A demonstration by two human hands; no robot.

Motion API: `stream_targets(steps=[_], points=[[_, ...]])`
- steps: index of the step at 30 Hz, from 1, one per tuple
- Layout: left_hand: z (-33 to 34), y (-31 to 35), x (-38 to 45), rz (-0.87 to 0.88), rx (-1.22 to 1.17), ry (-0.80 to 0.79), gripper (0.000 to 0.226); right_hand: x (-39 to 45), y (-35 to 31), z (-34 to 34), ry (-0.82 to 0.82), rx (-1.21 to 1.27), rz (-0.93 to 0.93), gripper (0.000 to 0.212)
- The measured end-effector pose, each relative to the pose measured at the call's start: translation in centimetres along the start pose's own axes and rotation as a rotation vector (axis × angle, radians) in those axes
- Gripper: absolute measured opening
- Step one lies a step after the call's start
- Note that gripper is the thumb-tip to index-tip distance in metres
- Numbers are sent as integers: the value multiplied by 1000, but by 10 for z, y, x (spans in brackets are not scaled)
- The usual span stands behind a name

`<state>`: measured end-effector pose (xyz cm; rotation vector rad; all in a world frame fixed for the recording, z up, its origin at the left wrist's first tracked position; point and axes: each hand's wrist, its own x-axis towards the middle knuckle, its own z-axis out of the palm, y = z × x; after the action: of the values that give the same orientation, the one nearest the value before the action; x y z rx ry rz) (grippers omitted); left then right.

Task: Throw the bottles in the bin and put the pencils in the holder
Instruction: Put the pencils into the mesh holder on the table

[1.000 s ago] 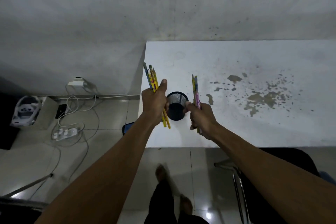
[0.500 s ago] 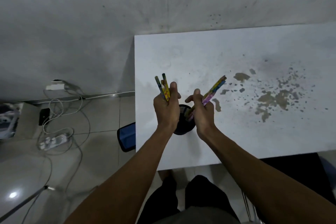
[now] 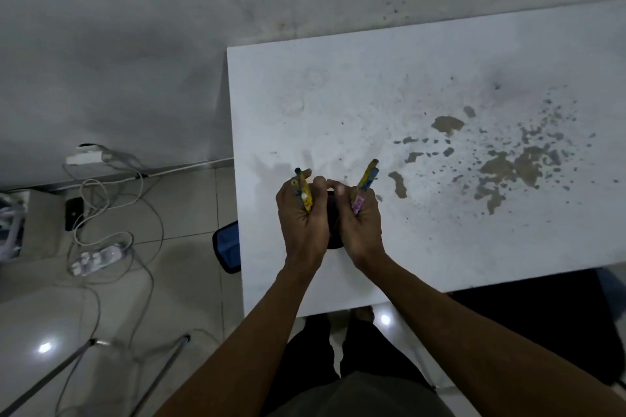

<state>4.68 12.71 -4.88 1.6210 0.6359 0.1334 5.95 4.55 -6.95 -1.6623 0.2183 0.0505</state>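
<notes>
Two hands, left pencils [image 3: 304, 194] upright, right pencils [image 3: 365, 183] tilted right

Person, head-camera view. Both forearms bare to the lower frame edge; no sleeve in view. Left hand [image 3: 302, 213] and right hand [image 3: 359, 217] bare: no glove, ring, watch or wristband visible. Lower body: dark trousers [image 3: 359, 355], black or near black. Grey-olive garment [image 3: 366, 398] at bottom centre, upper-body clothing. One foot [image 3: 364, 313] partly visible, apparently bare; detail too dim.
</notes>
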Motion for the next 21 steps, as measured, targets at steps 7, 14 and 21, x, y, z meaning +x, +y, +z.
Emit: stream_targets(steps=[7, 14, 21], points=[[-8, -7, -10, 6, 48, -105, 33, -8, 9, -4, -89, -20, 63, 26], [-8, -11, -13, 18, 126, -135, 33, -8, 17, -9, -84, -104, 92, 31], [-9, -6, -12, -46, 68, -173, 43, -11, 4, -18, -137, -174, 1, 39]])
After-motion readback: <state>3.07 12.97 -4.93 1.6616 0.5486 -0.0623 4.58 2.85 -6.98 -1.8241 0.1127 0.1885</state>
